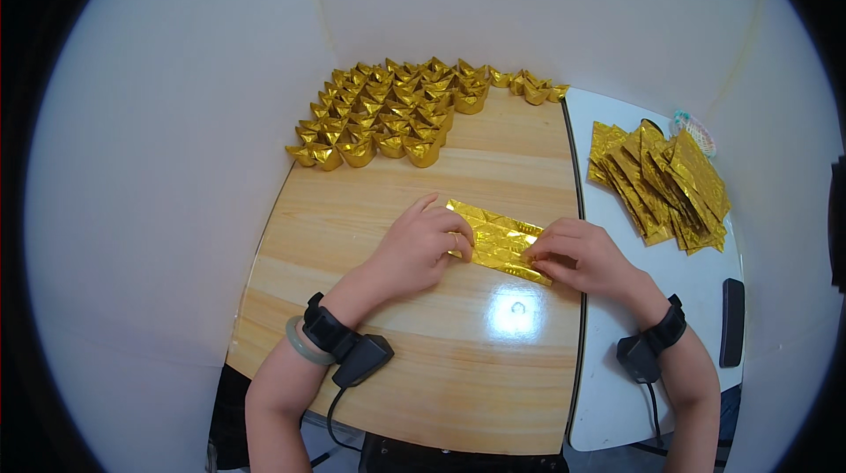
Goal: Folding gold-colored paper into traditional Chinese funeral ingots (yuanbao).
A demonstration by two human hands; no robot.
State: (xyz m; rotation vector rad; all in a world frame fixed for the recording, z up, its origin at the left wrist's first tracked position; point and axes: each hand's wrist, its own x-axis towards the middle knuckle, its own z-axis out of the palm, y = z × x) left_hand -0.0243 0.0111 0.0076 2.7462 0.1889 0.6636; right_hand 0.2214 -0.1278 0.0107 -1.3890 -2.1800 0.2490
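Note:
A shiny gold foil paper (500,244), rectangular and marked with crease lines, lies on the wooden table in front of me. My left hand (421,240) has its fingers curled over the left end of the paper. At the other end, the fingertips of my right hand (583,253) pinch the paper near its edge. The fingers hide part of both ends. Farther off, at the back left, stand rows of several folded gold paper ingots (357,150).
A smaller group of gold ingots (533,90) sits at the table's far right corner. On the white table (634,332) to the right lies a loose pile of gold foil papers (661,187), with a dark phone-like slab (731,323) nearer me. Pale walls rise around the tables.

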